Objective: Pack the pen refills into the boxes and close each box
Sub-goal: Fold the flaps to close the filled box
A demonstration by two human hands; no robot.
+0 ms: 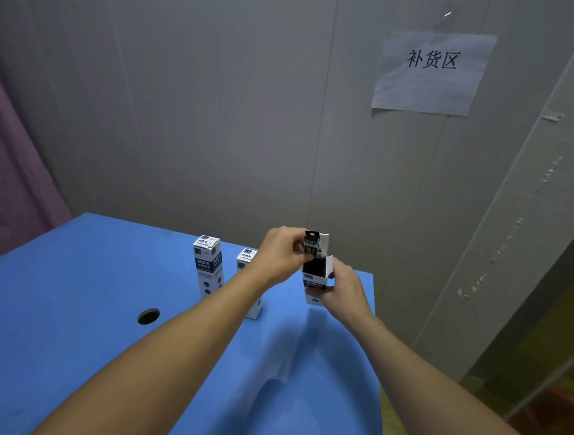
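Nearest the camera, two bare forearms reach out over a blue table (75, 306), whose near part lies bare but for a round hole (148, 316) on the left. The table's right edge runs just right of the right forearm, with a strip of floor beyond it.

Farther in, the right hand (343, 291) grips the open box (315, 285) near the table's far right corner, thumb on its near face and fingers curled round its right side. The box stands upright, its top flaps up and its mouth showing dark contents. Whether its base touches the table cannot be told.

Just above it, the left hand (282, 255) pinches the pack of pen refills (311, 245) between thumb and curled fingers, holding its upper part from the left. The pack stands upright with its lower end inside the box mouth and its hanger tab sticking out above.

Left of the hands, two closed boxes stand upright: the left closed box (208, 266) in clear view, the middle closed box (248, 258) partly hidden behind the left forearm. Open tabletop spreads left of both.

Beyond the table's far edge rises a grey panelled wall (218, 114) with a paper sign (431, 72) taped high on the right. A purple cloth (11, 186) hangs at far left.
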